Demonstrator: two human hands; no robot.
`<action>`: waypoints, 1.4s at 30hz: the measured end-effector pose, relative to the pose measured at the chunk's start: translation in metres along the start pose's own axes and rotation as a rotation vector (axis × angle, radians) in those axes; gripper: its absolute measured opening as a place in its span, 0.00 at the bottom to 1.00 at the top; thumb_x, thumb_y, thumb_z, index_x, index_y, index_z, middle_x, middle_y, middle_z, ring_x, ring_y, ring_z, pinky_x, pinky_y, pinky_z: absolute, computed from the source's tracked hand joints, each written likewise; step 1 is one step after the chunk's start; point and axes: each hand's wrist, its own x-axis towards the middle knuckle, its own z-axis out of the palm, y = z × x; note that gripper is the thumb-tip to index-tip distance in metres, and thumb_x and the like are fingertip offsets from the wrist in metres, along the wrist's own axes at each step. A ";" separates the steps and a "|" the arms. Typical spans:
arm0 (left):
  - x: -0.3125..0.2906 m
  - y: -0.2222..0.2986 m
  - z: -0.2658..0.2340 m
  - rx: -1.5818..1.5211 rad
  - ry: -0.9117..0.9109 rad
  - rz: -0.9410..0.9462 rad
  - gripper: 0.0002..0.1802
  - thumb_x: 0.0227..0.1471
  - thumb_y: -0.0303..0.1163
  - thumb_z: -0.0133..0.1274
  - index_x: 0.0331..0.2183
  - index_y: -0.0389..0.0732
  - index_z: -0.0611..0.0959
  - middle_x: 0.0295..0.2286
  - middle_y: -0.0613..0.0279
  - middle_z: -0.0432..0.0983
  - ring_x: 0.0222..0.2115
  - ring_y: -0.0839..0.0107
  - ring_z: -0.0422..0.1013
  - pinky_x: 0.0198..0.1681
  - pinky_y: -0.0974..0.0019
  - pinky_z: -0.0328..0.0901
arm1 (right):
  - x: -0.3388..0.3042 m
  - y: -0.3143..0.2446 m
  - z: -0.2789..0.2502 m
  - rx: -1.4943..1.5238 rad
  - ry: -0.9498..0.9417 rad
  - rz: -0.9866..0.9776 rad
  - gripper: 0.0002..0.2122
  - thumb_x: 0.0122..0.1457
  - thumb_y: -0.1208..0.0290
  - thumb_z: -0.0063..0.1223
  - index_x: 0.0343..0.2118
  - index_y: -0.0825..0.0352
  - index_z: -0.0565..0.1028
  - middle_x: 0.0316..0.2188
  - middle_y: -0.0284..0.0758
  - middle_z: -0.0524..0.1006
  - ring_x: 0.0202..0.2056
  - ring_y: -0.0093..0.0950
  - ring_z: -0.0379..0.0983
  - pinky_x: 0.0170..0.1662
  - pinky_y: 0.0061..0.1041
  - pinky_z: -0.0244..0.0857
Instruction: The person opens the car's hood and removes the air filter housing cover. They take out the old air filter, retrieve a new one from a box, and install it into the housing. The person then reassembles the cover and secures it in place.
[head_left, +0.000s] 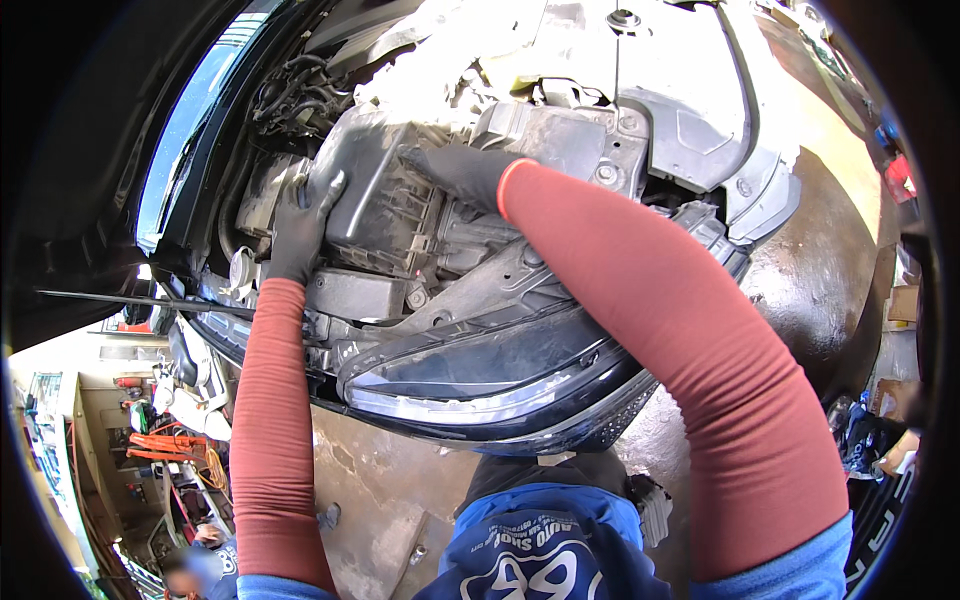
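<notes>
A dusty black air filter box point(365, 185) with a ribbed side sits in a car's engine bay. My left hand point(300, 225), in a dark glove, is at its left side, thumb against the top cover and fingers bent at the edge. My right hand point(455, 170), gloved too, reaches across from the right. Its fingers bend over the far right edge of the cover, their tips partly hidden. Both hands look closed around the cover, which rests on the box. A light streak runs along the cover's top between them.
Below the box lie the headlight point(470, 375) and a black bracket point(360, 295). A thin prop rod point(130, 298) comes in from the left. The fender and windshield point(195, 110) border the bay. Shelves with tools and an orange piece point(170, 446) stand lower left, near another person point(205, 570).
</notes>
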 end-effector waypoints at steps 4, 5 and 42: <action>-0.022 0.009 -0.006 0.218 -0.075 0.087 0.60 0.44 0.53 0.73 0.64 0.26 0.63 0.61 0.37 0.64 0.62 0.52 0.62 0.67 0.56 0.55 | 0.022 0.006 0.012 -0.061 0.114 -0.003 0.39 0.66 0.33 0.38 0.68 0.62 0.64 0.62 0.51 0.71 0.62 0.44 0.69 0.63 0.37 0.64; -0.027 0.012 -0.009 0.330 -0.093 0.104 0.64 0.40 0.55 0.76 0.64 0.25 0.62 0.62 0.35 0.63 0.63 0.49 0.62 0.67 0.54 0.55 | 0.028 0.004 0.014 -0.105 0.133 -0.012 0.38 0.67 0.34 0.37 0.68 0.63 0.65 0.62 0.50 0.71 0.62 0.44 0.70 0.64 0.37 0.64; -0.033 0.026 -0.010 0.115 0.243 0.275 0.34 0.46 0.34 0.73 0.52 0.31 0.79 0.48 0.54 0.78 0.49 0.66 0.73 0.59 0.62 0.63 | 0.031 0.048 0.018 -0.634 -0.057 -0.045 0.31 0.61 0.58 0.56 0.63 0.72 0.64 0.40 0.55 0.81 0.40 0.49 0.80 0.46 0.42 0.71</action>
